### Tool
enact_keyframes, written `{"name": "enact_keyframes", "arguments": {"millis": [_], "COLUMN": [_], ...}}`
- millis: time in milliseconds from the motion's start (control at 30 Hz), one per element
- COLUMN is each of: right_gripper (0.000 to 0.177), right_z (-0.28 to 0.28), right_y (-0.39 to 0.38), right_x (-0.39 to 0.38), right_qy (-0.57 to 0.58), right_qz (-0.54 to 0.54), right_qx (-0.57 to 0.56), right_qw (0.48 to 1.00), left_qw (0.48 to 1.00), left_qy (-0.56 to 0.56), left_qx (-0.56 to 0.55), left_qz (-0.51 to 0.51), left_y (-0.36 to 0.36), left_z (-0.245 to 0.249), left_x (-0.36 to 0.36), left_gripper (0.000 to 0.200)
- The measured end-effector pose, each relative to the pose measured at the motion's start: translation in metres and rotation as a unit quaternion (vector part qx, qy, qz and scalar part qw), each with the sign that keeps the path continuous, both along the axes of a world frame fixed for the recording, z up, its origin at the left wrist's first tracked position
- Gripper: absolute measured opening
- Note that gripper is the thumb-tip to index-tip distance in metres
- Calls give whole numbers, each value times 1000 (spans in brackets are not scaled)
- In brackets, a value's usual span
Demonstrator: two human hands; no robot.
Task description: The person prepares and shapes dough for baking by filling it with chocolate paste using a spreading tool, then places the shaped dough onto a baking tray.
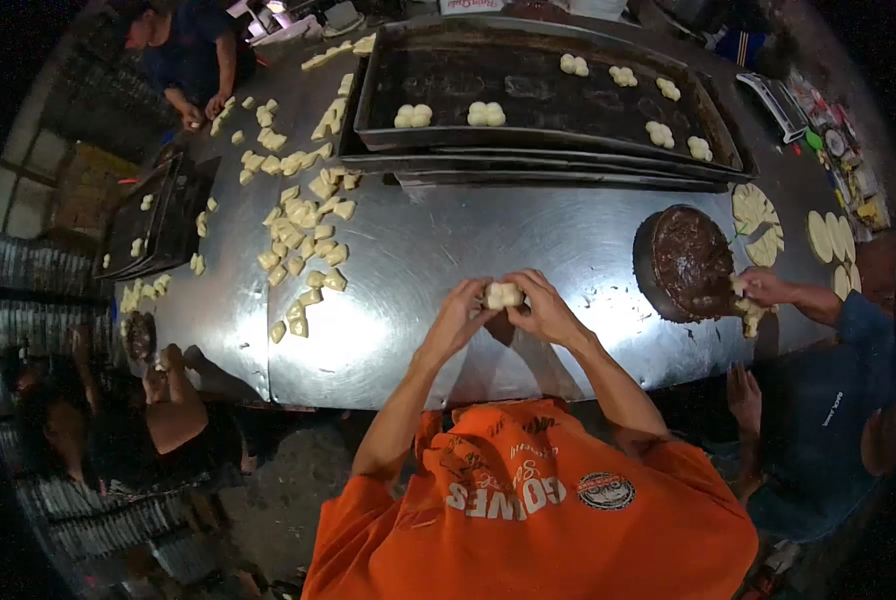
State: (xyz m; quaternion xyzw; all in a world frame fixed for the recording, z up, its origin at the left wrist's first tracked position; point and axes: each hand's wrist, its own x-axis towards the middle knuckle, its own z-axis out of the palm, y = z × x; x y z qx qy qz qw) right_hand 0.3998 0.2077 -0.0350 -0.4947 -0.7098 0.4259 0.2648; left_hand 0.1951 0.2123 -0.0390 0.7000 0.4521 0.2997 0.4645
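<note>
Between my two hands, above the front of the metal table, is a small pale dough cluster (505, 295) with rounded lobes. My left hand (461, 312) grips its left side with closed fingers. On its right side, my right hand (545, 308) pinches it in the same way. Similar dough clusters (486, 114) sit spaced apart on the dark baking tray (548, 145) at the back. Left of my hands, many cut dough pieces (298, 225) lie scattered on the metal table (448, 240).
At right stands a round pan of brown filling (693, 260), with a co-worker's hand (763, 287) beside it. Flat dough pieces (758, 220) lie behind. More people work at left, near another dark tray (158, 220). A scale (776, 105) is at the back right.
</note>
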Motion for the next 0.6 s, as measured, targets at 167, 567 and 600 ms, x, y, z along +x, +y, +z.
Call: {"name": "enact_keyframes", "arguments": {"millis": [167, 567, 600], "right_gripper": [59, 46, 46], "right_z": [-29, -8, -16], "right_y": [-47, -21, -25], "right_x": [-8, -20, -20], "right_qy": [-25, -7, -7], "right_qz": [38, -24, -23], "right_qx": [41, 31, 28], "right_qw": [998, 999, 999], "left_qw": [995, 998, 996], "left_qy": [77, 30, 64], "left_qx": [60, 17, 17], "left_qz": [-7, 55, 56], "left_y": [-53, -34, -35], "left_z": [-52, -19, -28], "left_x": [0, 10, 11], "left_gripper": [69, 54, 55]}}
